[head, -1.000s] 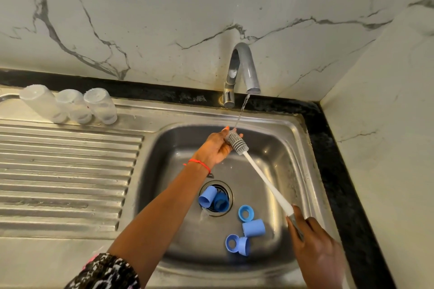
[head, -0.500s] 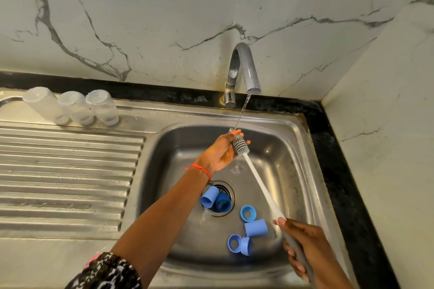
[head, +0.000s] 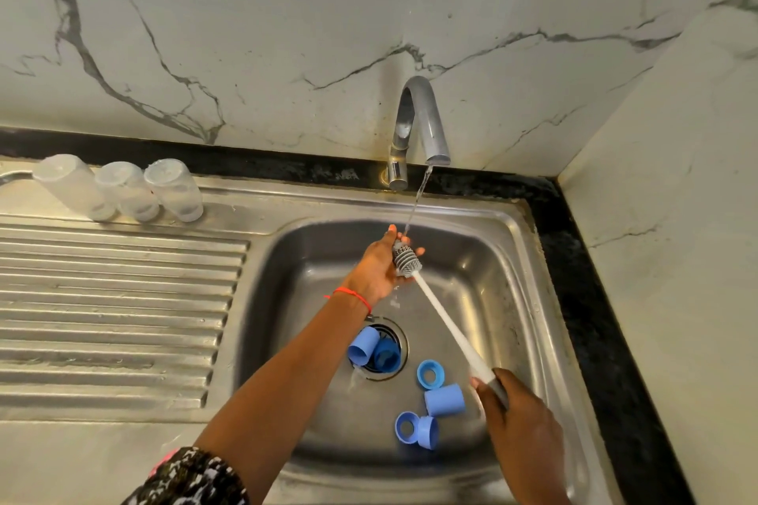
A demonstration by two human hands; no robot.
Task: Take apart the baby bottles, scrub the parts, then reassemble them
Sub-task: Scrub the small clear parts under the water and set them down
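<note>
Person's at the sink (head: 529,258), rinsing the bottle brush (head: 434,307) under a thin stream from the tap (head: 422,119). Right hand (head: 521,426) is wrapped round the grey handle end; left hand (head: 379,266) cups the ribbed grey brush head (head: 406,260), fingers curled about it w/ water running over both. Looks like brush cleaning btwn scrubs, or at the end of them. To do it well: roll the head in the palm so water gets btwn the ribs, squeeze from base to tip, keep it right under the stream, which is thin & easy to miss. Three clear bottle bodies (head: 123,191) stand upside down at the back of the drainboard (head: 115,299). Blue caps and rings (head: 443,402) lie loose in the basin, two at the drain (head: 400,340), so bottles aren't reassembled yet. Mind the pair at the drain; they may slow the water going down.
</note>
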